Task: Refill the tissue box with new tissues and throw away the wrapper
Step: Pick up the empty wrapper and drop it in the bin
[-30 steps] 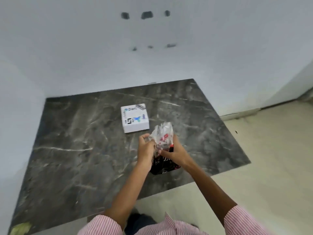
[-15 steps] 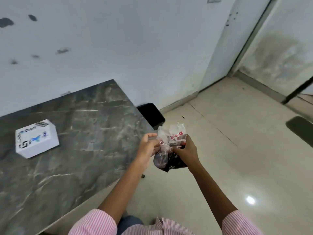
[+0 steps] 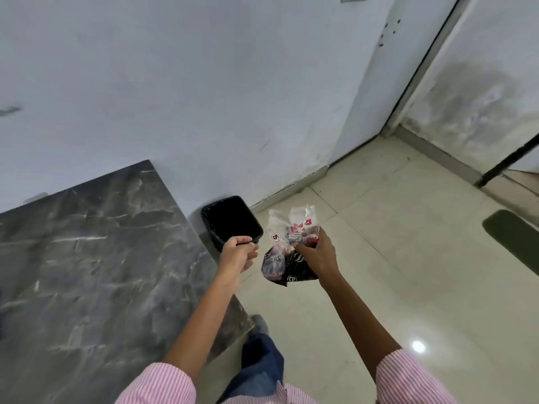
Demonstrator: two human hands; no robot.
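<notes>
Wrapper [image 3: 287,243] — crumpled, gripped by right fingers [image 3: 304,249]

R hand [image 3: 316,255] grips wrapper [image 3: 291,234] nr black bin [image 3: 223,200]; L hand [image 3: 237,253] curled, empty, by table [image 3: 87,258].

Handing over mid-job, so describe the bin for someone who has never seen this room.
Find the dark marble table against the white wall. On the tiled floor just beyond its far right corner, by the wall, stands the bin. It is the only black, open-topped box there, with rounded corners; the dark shape far right lies flat.
</notes>
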